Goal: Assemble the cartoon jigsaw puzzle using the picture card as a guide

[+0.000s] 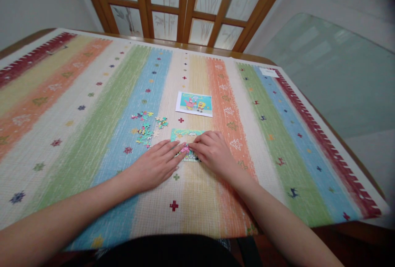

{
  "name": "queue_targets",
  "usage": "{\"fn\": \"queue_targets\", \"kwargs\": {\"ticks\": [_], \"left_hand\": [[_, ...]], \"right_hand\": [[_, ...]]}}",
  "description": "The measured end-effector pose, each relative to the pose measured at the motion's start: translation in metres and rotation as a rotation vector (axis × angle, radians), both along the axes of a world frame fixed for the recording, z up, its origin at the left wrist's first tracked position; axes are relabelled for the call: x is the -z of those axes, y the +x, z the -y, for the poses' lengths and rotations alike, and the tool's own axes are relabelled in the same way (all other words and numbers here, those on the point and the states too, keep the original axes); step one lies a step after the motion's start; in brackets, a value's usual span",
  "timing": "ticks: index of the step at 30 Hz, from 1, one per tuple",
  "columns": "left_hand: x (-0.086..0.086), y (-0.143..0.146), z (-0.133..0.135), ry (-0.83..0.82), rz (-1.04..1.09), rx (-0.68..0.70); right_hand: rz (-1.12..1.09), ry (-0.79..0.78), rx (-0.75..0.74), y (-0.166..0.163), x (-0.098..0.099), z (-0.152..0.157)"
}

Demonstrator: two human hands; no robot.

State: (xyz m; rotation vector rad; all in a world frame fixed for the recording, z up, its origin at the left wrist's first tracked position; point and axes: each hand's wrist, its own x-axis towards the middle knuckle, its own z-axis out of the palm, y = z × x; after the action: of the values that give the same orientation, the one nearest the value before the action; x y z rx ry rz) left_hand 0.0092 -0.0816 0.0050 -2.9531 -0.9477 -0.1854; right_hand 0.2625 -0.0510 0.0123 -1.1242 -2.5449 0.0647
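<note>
Toward the striped table's (277,135) near edge, the teal rectangular jigsaw (185,134), long axis along that edge, is pressed under left hand (156,164) and right hand (214,152), fingers (173,148) outstretched, gripping nothing.

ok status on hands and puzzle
Left hand and right hand flat, both touching small pink piece on part-built green jigsaw. Loose coloured pieces lie left, apart.

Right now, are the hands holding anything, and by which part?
Nothing is gripped. The left hand and right hand lie flat on the part-built jigsaw puzzle, fingertips meeting on top of a pink piece near its lower edge.
</note>
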Motion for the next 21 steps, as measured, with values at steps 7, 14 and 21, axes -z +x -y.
{"fn": "queue_targets", "kwargs": {"ticks": [7, 14, 21], "left_hand": [[-0.0011, -0.0008, 0.0002, -0.011, 0.025, -0.039], [0.0031, -0.0020, -0.0016, -0.055, 0.061, -0.035], [0.0043, -0.0034, -0.0032, -0.074, 0.045, -0.019]], "right_hand": [[-0.017, -0.016, 0.007, -0.0004, 0.0019, -0.0007], [-0.018, -0.013, -0.005, -0.0006, 0.0017, -0.0017], [0.029, -0.005, -0.024, 0.0004, 0.0002, -0.0023]]}}
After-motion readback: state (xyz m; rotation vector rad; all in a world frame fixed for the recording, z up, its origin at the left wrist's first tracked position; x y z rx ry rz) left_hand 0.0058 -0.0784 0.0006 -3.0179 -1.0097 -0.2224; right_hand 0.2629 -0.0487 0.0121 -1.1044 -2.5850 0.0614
